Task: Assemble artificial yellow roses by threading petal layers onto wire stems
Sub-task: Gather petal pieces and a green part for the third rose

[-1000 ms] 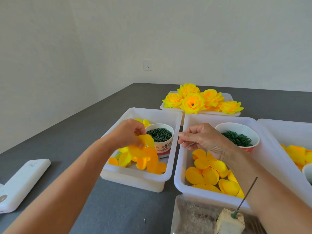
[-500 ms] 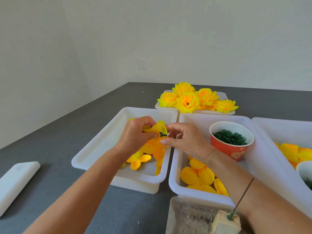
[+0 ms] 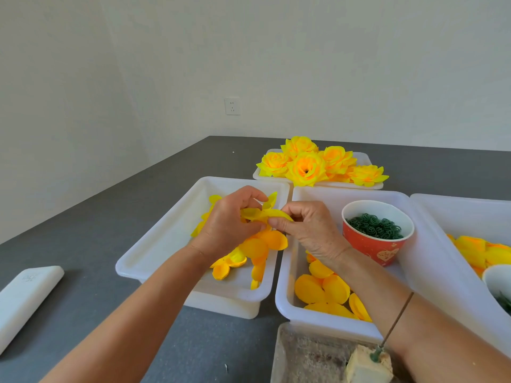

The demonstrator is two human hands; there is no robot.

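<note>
Both hands meet above the white plastic tray of loose yellow petals (image 3: pixel 166 239), which sits on the grey worktop (image 3: pixel 91 217). The left hand (image 3: pixel 226 225) has its fingers curled round a thin yellow fabric petal layer (image 3: pixel 265 212), and the right hand (image 3: pixel 307 230) pinches the same layer's right-hand edge between thumb and forefinger. The layer hangs just over the tray's right side, with more orange-yellow petals (image 3: pixel 257 250) trailing below it into the tray.

The petal layer looks very light, limp and easily creased; it folds where the fingers press, so it probably wants a gentle pinch near its centre, where a hole for threading would be, not at the floppy lobes. Whether there is such a hole cannot be seen. A thin dark wire stem (image 3: pixel 392 327) stands in a pale foam block (image 3: pixel 367 369), in front of and to the right of the tray. Finished yellow roses (image 3: pixel 307 167) lie behind the tray
</note>
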